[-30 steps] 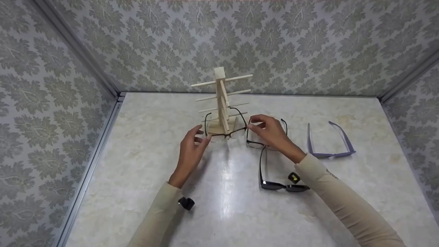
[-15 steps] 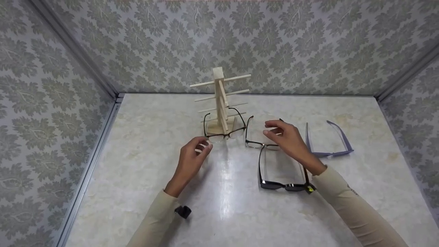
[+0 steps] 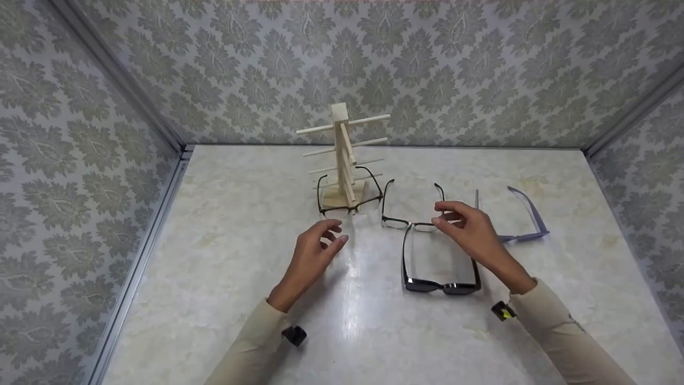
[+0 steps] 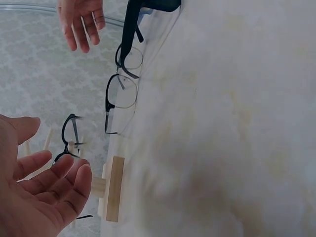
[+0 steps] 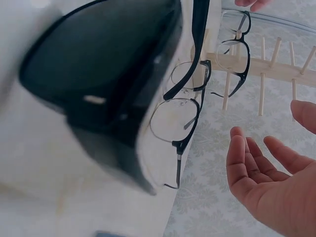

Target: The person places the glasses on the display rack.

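My left hand (image 3: 312, 254) hovers with loosely bent fingers in front of the wooden display stand (image 3: 340, 144), holding nothing. Dark-rimmed eyeglasses (image 3: 351, 210) hang on the stand's lowest peg, lenses toward me, just beyond those fingertips. My right hand (image 3: 475, 238) also holds nothing; its relaxed fingers overlap the right end of a second pair of black half-rim eyeglasses (image 3: 395, 220) on the table. The right wrist view shows that palm (image 5: 281, 192) apart from the eyeglasses (image 5: 195, 118). Black sunglasses (image 3: 422, 285) lie nearer me, partly below the right wrist.
Purple glasses (image 3: 526, 237) lie to the right, partly covered by the right hand. The stand's upper pegs (image 3: 368, 120) stick out to both sides. Patterned walls (image 3: 385, 69) close off the back and sides of the marbled table (image 3: 224, 256).
The right hand has drawn away from the stand, rightward and toward me. The left hand has let go of the hanging eyeglasses' rim and moved back slightly. The eyeglasses stay on the peg.
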